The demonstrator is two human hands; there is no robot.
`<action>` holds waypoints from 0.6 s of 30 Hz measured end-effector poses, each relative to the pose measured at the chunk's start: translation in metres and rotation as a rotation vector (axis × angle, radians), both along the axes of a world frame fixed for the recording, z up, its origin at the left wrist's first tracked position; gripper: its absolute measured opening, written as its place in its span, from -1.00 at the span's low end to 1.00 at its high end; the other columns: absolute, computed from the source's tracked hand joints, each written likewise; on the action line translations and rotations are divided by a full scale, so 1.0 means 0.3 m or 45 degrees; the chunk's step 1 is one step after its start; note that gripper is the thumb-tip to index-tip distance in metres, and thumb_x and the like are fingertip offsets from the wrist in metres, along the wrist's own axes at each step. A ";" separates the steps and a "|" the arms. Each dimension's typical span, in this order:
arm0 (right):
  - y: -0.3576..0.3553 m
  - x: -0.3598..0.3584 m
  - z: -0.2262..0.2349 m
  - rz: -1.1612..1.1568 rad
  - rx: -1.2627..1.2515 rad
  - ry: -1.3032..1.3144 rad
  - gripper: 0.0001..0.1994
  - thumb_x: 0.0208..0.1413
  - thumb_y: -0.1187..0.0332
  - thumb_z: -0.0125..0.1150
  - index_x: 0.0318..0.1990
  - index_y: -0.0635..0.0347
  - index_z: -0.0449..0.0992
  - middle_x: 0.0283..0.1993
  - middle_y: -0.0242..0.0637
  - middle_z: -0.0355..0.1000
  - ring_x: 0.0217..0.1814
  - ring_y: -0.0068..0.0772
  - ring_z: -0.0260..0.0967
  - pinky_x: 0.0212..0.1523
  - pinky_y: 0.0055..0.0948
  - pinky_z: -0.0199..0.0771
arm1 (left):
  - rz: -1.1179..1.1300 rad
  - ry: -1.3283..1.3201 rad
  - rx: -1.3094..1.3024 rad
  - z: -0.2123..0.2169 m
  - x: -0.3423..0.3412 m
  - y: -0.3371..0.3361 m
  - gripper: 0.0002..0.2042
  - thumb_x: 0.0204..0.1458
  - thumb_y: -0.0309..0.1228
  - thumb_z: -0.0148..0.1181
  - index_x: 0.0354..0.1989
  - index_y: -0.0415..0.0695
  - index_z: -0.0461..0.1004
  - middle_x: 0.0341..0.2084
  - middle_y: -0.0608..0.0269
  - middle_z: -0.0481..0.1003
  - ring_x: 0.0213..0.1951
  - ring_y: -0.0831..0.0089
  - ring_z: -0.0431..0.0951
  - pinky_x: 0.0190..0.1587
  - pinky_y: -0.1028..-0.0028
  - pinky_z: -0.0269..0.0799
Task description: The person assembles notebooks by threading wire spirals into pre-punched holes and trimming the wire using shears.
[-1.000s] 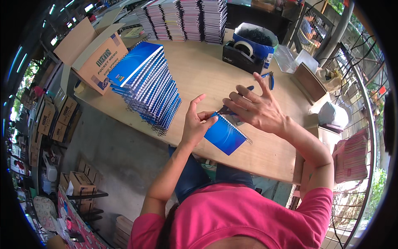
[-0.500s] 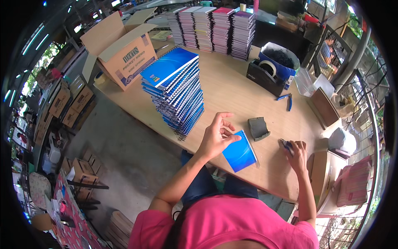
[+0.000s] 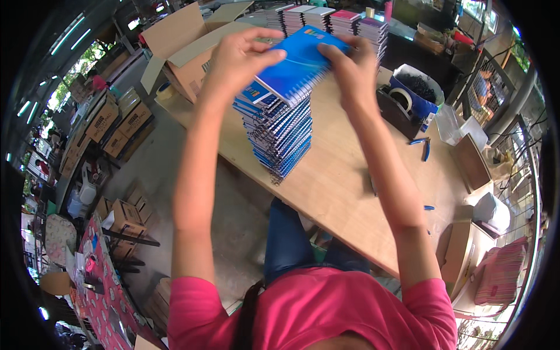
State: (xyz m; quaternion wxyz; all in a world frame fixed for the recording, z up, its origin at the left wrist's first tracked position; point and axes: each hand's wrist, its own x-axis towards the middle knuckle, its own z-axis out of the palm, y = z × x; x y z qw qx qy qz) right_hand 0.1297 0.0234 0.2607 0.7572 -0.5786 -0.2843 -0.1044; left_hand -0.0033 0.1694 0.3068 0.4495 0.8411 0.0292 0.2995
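Note:
A blue spiral notebook (image 3: 300, 64) is held tilted above a tall stack of blue spiral notebooks (image 3: 283, 137), hiding part of its top. My right hand (image 3: 354, 70) grips the notebook's right side, thumb on the cover and fingers at the far edge. By the opposite edge, my left hand (image 3: 236, 58) has its fingers apart, its thumb tip over the cover's border. Blue-handled pliers (image 3: 430, 207) lie on the table, mostly hidden behind my right forearm, which also covers most of a dark block (image 3: 373, 184).
An open cardboard box (image 3: 185, 73) stands behind my left hand. Several notebook stacks (image 3: 344, 23) line the table's (image 3: 344, 151) far side. To the right are a tape dispenser (image 3: 399, 108), a blue tub of dark bits (image 3: 421, 87) and another pair of blue pliers (image 3: 426, 146).
My right hand has let go of the pliers and now holds the notebook. The notebook has gone from the near table up over the stack, and my left hand has moved up and forward.

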 end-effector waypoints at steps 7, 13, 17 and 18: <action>0.225 -0.004 -0.191 -0.142 -0.241 0.103 -0.56 0.10 0.11 0.15 -0.12 0.40 0.49 -0.10 0.16 0.43 0.06 0.10 0.35 0.15 -0.09 0.29 | 0.104 0.364 -0.075 -0.188 0.000 0.263 -0.55 0.22 -0.18 0.15 0.13 -0.28 0.46 -0.04 0.17 0.55 0.00 0.51 0.49 0.07 0.48 0.38; 0.295 0.004 -0.202 -0.194 -0.212 0.040 -0.50 0.31 0.05 -0.06 -0.06 0.42 0.51 0.03 0.25 0.40 0.16 0.18 0.29 0.20 -0.06 0.21 | 0.054 0.256 -0.360 -0.275 -0.057 0.286 -0.40 0.30 0.08 -0.14 0.33 -0.12 0.29 0.25 0.17 0.34 0.25 0.34 0.31 0.28 0.22 0.16; 0.165 0.016 -0.523 -0.260 0.151 0.176 -0.45 0.37 -0.03 -0.17 0.25 0.26 0.30 0.24 -0.17 0.29 0.30 -0.26 0.22 0.34 -0.24 0.16 | 0.069 -0.042 -0.987 -0.515 -0.057 0.373 -0.33 0.27 0.20 -0.32 0.35 -0.04 0.24 0.33 0.15 0.23 0.31 0.23 0.23 0.28 0.09 0.16; 0.097 0.036 -0.651 -0.242 0.119 0.236 -0.38 0.37 -0.06 -0.22 0.36 0.27 0.17 0.43 -0.11 0.10 0.47 -0.21 0.02 0.48 -0.22 -0.07 | 0.021 0.021 -1.170 -0.643 0.032 0.355 -0.38 0.30 0.12 -0.30 0.33 -0.07 0.26 0.30 0.13 0.27 0.29 0.25 0.27 0.28 0.11 0.19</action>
